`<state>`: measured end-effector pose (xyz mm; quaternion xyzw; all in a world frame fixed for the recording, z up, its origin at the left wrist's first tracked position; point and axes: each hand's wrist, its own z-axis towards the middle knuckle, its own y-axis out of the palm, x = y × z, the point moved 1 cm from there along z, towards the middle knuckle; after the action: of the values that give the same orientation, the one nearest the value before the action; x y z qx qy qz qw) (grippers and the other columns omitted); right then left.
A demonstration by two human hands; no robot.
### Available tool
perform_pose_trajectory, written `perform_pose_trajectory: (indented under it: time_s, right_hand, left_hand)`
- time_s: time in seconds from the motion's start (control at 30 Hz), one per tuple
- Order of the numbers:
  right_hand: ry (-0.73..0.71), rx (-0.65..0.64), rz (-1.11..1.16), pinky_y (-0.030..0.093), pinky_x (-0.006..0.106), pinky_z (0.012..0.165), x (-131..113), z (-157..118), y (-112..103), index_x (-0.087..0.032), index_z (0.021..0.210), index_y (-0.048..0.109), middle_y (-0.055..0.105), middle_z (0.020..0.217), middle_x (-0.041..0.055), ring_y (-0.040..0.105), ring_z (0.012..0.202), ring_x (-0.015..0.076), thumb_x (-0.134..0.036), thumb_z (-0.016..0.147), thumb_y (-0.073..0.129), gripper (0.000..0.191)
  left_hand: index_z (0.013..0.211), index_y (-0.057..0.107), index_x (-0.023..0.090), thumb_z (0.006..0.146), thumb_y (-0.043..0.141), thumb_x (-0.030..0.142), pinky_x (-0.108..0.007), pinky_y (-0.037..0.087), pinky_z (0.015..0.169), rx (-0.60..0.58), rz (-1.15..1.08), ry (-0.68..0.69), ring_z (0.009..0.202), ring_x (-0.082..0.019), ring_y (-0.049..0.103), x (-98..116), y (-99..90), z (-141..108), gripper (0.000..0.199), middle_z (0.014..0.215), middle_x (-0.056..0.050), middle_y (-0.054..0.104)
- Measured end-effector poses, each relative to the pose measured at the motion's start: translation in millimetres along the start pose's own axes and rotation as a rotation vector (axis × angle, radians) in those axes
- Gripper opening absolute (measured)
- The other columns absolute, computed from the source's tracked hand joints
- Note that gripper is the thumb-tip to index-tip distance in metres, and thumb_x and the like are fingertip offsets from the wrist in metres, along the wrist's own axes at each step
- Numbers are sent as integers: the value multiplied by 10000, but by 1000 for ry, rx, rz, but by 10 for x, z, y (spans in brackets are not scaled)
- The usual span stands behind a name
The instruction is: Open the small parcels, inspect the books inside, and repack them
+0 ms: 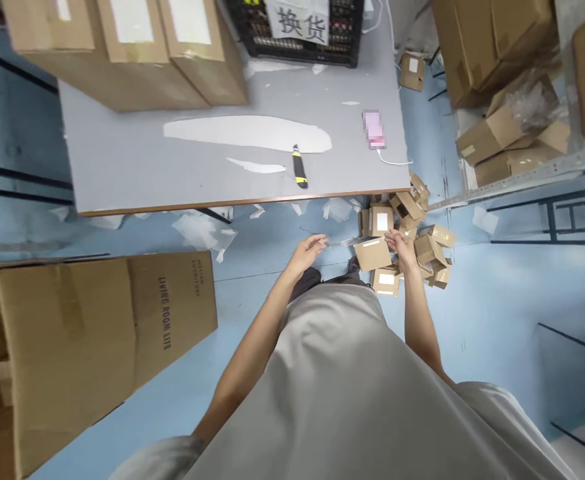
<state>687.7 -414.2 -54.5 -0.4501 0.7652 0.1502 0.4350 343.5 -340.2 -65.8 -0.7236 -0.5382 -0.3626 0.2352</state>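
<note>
My left hand (310,253) is in front of the table, its fingers pinched on the end of what looks like a clear plastic strip (345,242). Across from it, my right hand (401,248) has its thumb and fingers closed at the strip's other side. A small cardboard box (372,255) shows just below the strip, beside my right fingertips; I cannot tell whether it is touched or lies on the pile beneath. On the grey table (132,160) lies a black and yellow utility knife (299,167), near a long white paper piece (247,132).
Small boxes (430,250) are heaped on the floor at right. Tall cartons (172,73) and a black crate (297,50) stand on the table, with a phone (373,129) on a cable. A large open carton (107,333) is at left; loaded shelves (517,163) are at right.
</note>
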Motion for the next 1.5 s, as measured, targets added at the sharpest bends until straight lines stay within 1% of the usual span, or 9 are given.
perform_pose_trajectory:
  time_s: [0.17,0.27,0.4,0.53,0.73,0.93,1.2,1.37,1.5]
  right_hand:
    - [-132,-145,-96,648,410,1077,-330,-347,1125,-217,1210,813,886,1286,156,844,1153,244,-631,927,793,502]
    - [-198,-204,-139,652,428,1068,-473,-564,1725,-221,1273,810,874,1332,165,840,1189,267,-690,919,792,588]
    - [-244,-283,-233,659,471,1069,-640,-731,2412,-204,1268,813,864,1330,190,846,1168,297,-762,889,811,675]
    - [-269,-368,-285,658,502,1079,-811,-806,3011,-202,1221,817,873,1292,191,843,1155,313,-822,843,817,726]
    - [-295,-474,-295,651,507,1087,-1069,-856,3603,-217,1234,832,881,1295,176,838,1140,316,-814,851,831,708]
    - [-274,-513,-236,653,485,1065,-1308,-560,4142,-217,1204,835,877,1289,182,837,1126,307,-774,860,846,654]
    - [-214,-709,-234,644,491,1060,-1616,-93,4997,-232,1200,827,882,1272,156,839,1131,313,-680,910,822,533]
    - [-181,-779,-284,631,492,1120,-1782,105,5462,-230,1176,830,889,1250,127,840,1117,281,-548,939,824,397]
    - [-219,-807,-294,625,481,1148,-1930,180,5912,-244,1219,843,879,1272,99,840,1136,269,-487,959,831,356]
  left_hand:
    - [1341,808,220,941,777,537,-488,606,1196,39,-138,35,1341,-331,788,31,-874,-296,512,1481,-161,815]
    - [1326,811,214,946,778,545,-506,610,1202,67,-178,38,1331,-339,795,45,-1348,-393,505,1466,-165,821]
    - [1303,818,211,939,780,529,-517,623,1190,118,-211,74,1296,-341,810,110,-1894,-438,485,1436,-162,835]
    - [1306,816,204,929,773,554,-514,626,1183,210,-263,113,1298,-344,811,211,-2353,-447,516,1439,-172,833]
    - [1269,820,210,896,808,600,-534,626,1176,229,-281,129,1288,-360,815,501,-2790,-235,539,1421,-180,839]
    - [1309,808,208,931,794,594,-521,624,1182,219,-209,162,1343,-358,794,1047,-3093,180,540,1454,-191,819]
    - [1335,784,207,832,841,737,-534,589,1222,384,-213,128,1348,-365,791,1551,-3674,553,733,1486,-212,800]
    - [1345,771,203,854,829,714,-530,588,1226,483,-257,142,1368,-359,777,1764,-4017,826,711,1509,-205,788]
    - [1365,764,204,920,795,629,-503,608,1202,534,-272,170,1347,-326,778,1879,-4348,1088,617,1538,-192,766]
